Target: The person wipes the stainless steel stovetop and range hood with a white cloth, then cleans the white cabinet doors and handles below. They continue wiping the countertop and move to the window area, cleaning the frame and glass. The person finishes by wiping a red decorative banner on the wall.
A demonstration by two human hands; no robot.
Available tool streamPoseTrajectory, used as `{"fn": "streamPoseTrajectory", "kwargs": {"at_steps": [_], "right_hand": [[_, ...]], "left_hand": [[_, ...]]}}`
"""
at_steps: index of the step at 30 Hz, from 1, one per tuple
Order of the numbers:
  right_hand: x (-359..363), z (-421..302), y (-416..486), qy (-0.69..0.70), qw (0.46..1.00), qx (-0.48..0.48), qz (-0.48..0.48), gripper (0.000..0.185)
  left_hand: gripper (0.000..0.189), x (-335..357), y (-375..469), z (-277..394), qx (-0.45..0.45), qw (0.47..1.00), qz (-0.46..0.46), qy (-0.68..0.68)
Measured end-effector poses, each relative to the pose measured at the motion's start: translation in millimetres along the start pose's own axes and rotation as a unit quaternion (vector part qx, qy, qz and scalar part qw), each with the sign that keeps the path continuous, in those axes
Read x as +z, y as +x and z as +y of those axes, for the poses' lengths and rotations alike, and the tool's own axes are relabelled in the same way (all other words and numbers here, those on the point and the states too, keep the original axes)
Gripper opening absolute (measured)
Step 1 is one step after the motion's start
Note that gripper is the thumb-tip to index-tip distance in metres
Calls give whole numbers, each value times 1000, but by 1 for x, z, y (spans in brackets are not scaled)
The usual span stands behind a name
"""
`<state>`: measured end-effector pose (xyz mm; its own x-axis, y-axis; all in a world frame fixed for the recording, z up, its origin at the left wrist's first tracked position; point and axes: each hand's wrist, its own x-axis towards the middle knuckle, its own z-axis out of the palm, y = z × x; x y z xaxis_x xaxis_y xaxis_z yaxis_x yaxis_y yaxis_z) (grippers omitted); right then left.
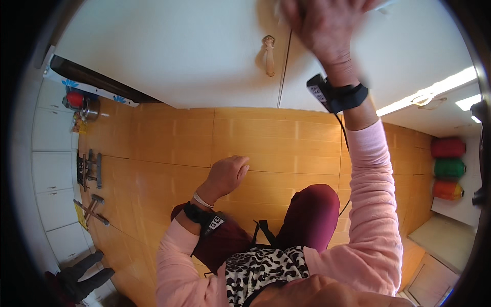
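Two pale cabinet doors (172,50) stand in front of me, parted by a thin vertical seam. An ornate gold-toned handle (269,56) is fixed to the left one. My right hand (328,32) reaches up in front of the right door, blurred, with its fingertips cut off by the top edge. Beside its fingers shows a bit of something white (383,5), too blurred to name. My left hand (228,174) hovers above my knee with its fingers curled in, and I see nothing in it. Black bands with printed tags circle both wrists.
Yellow-brown tiles cover the floor (172,134). At left, a metal pot (91,109) and folding stools (92,209) stand along white cabinets (53,170). Another person's legs (86,274) show at lower left. Red, green and orange rolled bundles (448,168) lie at right. A black cable (342,126) hangs from my right wristband.
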<state>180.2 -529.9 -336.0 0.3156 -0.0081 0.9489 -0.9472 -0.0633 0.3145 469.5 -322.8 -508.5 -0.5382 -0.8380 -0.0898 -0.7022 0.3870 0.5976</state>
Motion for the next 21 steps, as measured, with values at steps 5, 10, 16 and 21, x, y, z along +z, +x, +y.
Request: {"fn": "streamPoseTrajectory", "kwargs": {"at_steps": [5,10,16,21], "right_hand": [[-15,-17,-23,19,990,64,-127,53],[-28,-66,-188,151,971,-8,-184,50],[-51,-41,-300,265,851,-244,-382,43],[-38,-49,-290,323,781,-327,-422,42]], "left_hand": [[23,3,5,-15,-7,999,-44,26],[25,0,-1,-20,3,999,-25,39],[27,1,-12,-27,-23,998,-52,32],[24,13,-6,-27,3,992,-74,101]]}}
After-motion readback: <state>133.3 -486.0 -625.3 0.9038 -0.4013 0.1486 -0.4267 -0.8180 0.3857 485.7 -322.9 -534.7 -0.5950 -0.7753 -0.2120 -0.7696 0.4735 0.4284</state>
